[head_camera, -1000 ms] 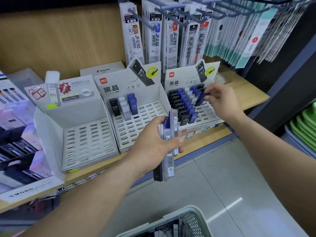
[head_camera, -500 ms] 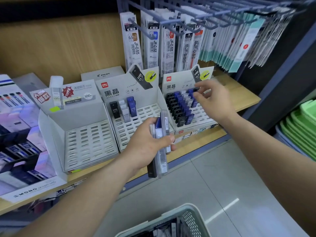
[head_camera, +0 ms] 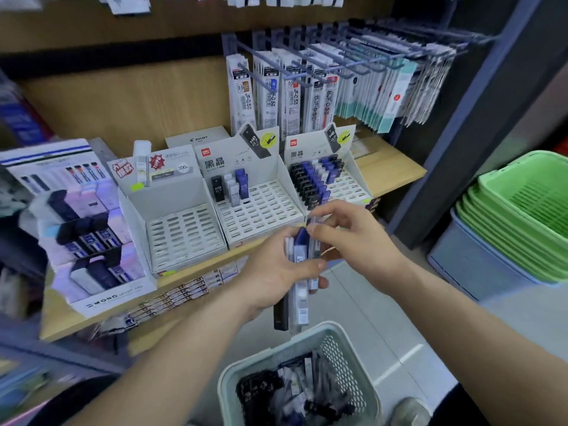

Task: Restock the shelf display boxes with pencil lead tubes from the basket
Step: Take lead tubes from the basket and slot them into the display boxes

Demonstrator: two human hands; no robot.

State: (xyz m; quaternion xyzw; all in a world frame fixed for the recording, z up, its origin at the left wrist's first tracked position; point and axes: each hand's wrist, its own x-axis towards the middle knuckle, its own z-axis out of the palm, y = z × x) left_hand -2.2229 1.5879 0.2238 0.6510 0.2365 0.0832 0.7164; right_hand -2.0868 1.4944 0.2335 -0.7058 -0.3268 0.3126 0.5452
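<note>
I see my left hand [head_camera: 273,272] in the middle of the view, in front of the shelf [head_camera: 387,170]. Its fingers are curled around a bundle of lead tubes [head_camera: 299,290], which it holds upright. The lower ends of the tubes hang just above the far rim of the basket [head_camera: 307,332]. The bundle has black, blue and clear tubes.

My right hand [head_camera: 359,241] is just to the right of the bundle. Its thumb and forefinger pinch the top of a clear tube [head_camera: 313,222] that stands in the bundle; this part is a little blurred. The other fingers are loosely bent.

The basket is near me, below the hands, and more tubes lie inside it in a heap.

On the shelf stand three display boxes side by side. The right box [head_camera: 353,186] carries rows of black and blue tubes. The middle box [head_camera: 264,210] has a few tubes in its far left corner. The left box [head_camera: 184,232] shows its slotted tray. Far behind them, refill packs [head_camera: 276,96] hang on hooks. At the right a stack of green baskets [head_camera: 522,210] stands on the floor.
</note>
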